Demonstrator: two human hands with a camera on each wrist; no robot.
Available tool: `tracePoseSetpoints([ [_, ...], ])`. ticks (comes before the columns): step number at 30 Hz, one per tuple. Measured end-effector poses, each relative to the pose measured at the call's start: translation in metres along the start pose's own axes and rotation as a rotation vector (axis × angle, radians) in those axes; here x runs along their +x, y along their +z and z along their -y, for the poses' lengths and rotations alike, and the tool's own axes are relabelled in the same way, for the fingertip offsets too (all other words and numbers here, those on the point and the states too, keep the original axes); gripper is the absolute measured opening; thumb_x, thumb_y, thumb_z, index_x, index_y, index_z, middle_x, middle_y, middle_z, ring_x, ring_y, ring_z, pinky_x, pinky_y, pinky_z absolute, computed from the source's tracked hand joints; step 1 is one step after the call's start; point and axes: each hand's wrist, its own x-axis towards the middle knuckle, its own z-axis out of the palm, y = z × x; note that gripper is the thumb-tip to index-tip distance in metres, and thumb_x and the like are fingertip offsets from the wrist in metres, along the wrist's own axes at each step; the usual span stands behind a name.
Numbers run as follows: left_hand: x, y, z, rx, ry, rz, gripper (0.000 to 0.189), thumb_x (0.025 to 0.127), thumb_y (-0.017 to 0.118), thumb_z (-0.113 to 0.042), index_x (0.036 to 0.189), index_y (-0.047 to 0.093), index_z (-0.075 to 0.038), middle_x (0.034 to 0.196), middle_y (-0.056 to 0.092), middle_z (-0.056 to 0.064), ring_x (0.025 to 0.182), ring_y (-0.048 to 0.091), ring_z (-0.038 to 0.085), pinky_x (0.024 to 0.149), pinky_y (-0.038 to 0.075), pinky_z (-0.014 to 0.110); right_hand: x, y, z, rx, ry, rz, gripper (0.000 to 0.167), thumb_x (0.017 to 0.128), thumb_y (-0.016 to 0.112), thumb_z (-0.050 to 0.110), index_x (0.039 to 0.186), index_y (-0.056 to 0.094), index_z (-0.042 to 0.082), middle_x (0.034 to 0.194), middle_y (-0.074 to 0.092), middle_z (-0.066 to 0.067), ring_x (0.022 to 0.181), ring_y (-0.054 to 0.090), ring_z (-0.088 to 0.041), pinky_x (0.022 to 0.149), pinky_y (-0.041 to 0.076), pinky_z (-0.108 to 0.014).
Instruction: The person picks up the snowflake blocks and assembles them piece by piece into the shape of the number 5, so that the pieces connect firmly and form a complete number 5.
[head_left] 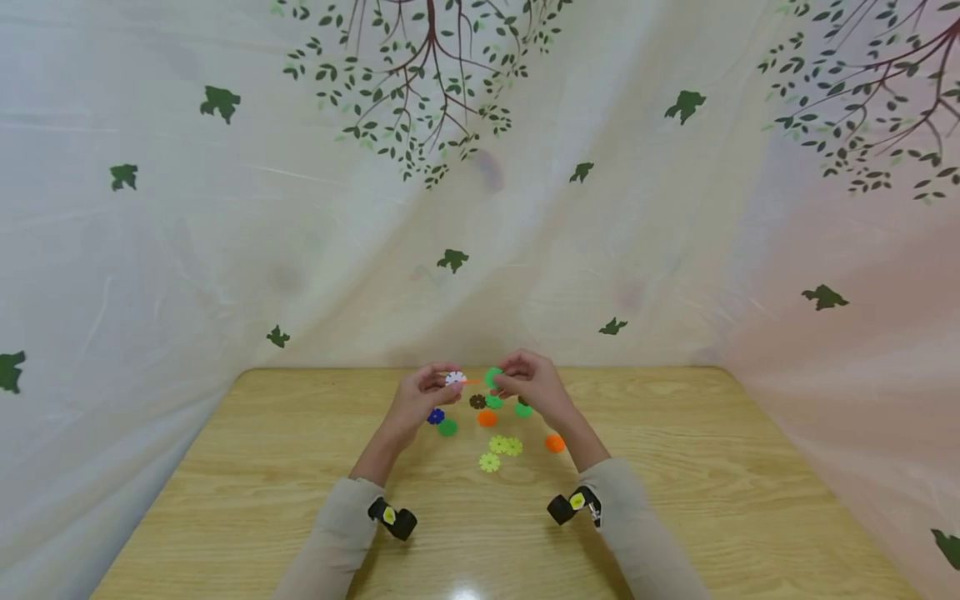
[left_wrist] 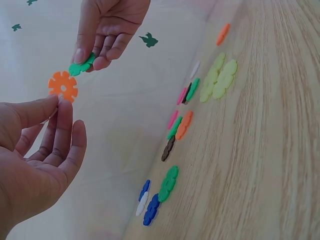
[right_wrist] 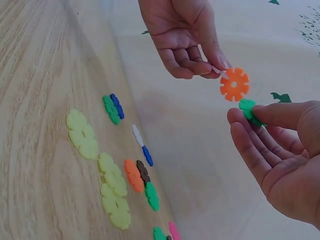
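My left hand (head_left: 420, 398) pinches a white notched snowflake disc (head_left: 455, 378) between thumb and fingertips. Slotted to that disc is an orange snowflake disc (right_wrist: 234, 84), seen edge-on in the head view and face-on from both wrists. From the other side my right hand (head_left: 534, 385) pinches a green snowflake disc (right_wrist: 247, 107), its edge right at the orange disc's rim. Both hands are raised above the far part of the table, fingertips close to each other. Fingers partly cover the white and green discs.
Loose discs lie on the wooden table (head_left: 300, 467) below the hands: several yellow ones (head_left: 490, 462), orange discs (head_left: 554, 443), a brown disc (head_left: 477, 402), a blue disc (head_left: 436, 416) and a green disc (head_left: 447, 427). A pale printed curtain (head_left: 360, 275) hangs behind the table's far edge.
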Motion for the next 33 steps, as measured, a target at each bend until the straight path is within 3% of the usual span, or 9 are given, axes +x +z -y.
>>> tracePoseSetpoints([
  [3,-0.0005,0.0005,0.0009,-0.003,0.012,-0.011,0.034,0.098,0.068,-0.011,0.129,0.062,0.002,0.096,0.069,0.005,0.092,0.070,0.024,0.102,0.053,0.058,0.0003,0.0034,-0.0027,0.012,0.011,0.000,0.021,0.096,0.070,0.005,0.112,0.064,-0.007,0.100,0.074,-0.024,0.083,0.076,-0.028,0.080,0.063,-0.047],
  [9,-0.0004,0.0019,0.0016,-0.011,0.029,-0.016,0.031,0.098,0.068,-0.008,0.127,0.064,0.001,0.097,0.069,0.005,0.089,0.070,0.021,0.103,0.051,0.062,-0.0001,0.0072,-0.0022,0.051,0.020,0.012,0.020,0.096,0.068,0.001,0.113,0.063,-0.009,0.095,0.073,-0.018,0.077,0.075,-0.016,0.086,0.057,-0.062],
  [12,-0.0007,0.0032,0.0028,-0.015,0.022,-0.015,0.029,0.097,0.069,-0.007,0.124,0.064,0.002,0.099,0.069,0.005,0.090,0.071,0.020,0.103,0.050,0.063,-0.0015,0.0088,-0.0010,0.050,0.023,0.011,0.020,0.095,0.068,0.000,0.113,0.064,-0.009,0.094,0.073,-0.017,0.076,0.075,-0.017,0.083,0.061,-0.055],
  [15,-0.0014,0.0041,0.0038,-0.032,0.010,-0.014,0.028,0.096,0.070,-0.008,0.122,0.064,0.002,0.103,0.069,0.008,0.093,0.071,0.019,0.104,0.049,0.063,-0.0031,0.0102,0.0000,0.034,0.013,0.010,0.021,0.095,0.069,0.001,0.114,0.066,-0.008,0.095,0.074,-0.019,0.080,0.076,-0.027,0.076,0.064,-0.043],
  [18,-0.0029,0.0044,0.0038,-0.033,0.006,-0.009,0.027,0.096,0.069,-0.007,0.121,0.064,0.002,0.108,0.072,0.013,0.101,0.072,0.023,0.104,0.049,0.063,-0.0044,0.0104,-0.0007,0.022,-0.011,0.007,0.022,0.094,0.070,0.002,0.113,0.068,-0.008,0.096,0.074,-0.022,0.083,0.075,-0.035,0.075,0.064,-0.042],
  [23,-0.0042,0.0026,0.0034,-0.027,-0.008,0.009,0.028,0.096,0.070,-0.008,0.122,0.066,0.003,0.110,0.076,0.014,0.101,0.073,0.031,0.104,0.049,0.062,-0.0043,0.0095,-0.0015,0.002,-0.026,-0.016,0.021,0.094,0.072,0.003,0.112,0.071,-0.006,0.096,0.076,-0.021,0.080,0.075,-0.027,0.077,0.063,-0.047],
  [29,-0.0047,0.0019,0.0034,-0.029,-0.024,0.003,0.032,0.095,0.073,-0.010,0.121,0.067,0.006,0.102,0.078,0.008,0.087,0.075,0.017,0.104,0.050,0.061,-0.0039,0.0092,-0.0015,0.008,-0.017,-0.034,0.021,0.092,0.074,0.004,0.111,0.075,-0.004,0.090,0.078,-0.013,0.080,0.075,-0.031,0.078,0.063,-0.050],
  [33,-0.0049,0.0027,0.0028,-0.071,-0.035,0.010,0.033,0.094,0.072,-0.008,0.121,0.066,0.010,0.098,0.078,0.005,0.091,0.075,0.017,0.101,0.053,0.058,-0.0037,0.0090,-0.0020,0.017,-0.007,-0.039,0.024,0.091,0.077,0.008,0.109,0.075,-0.006,0.090,0.079,-0.009,0.076,0.075,-0.020,0.077,0.064,-0.045],
])
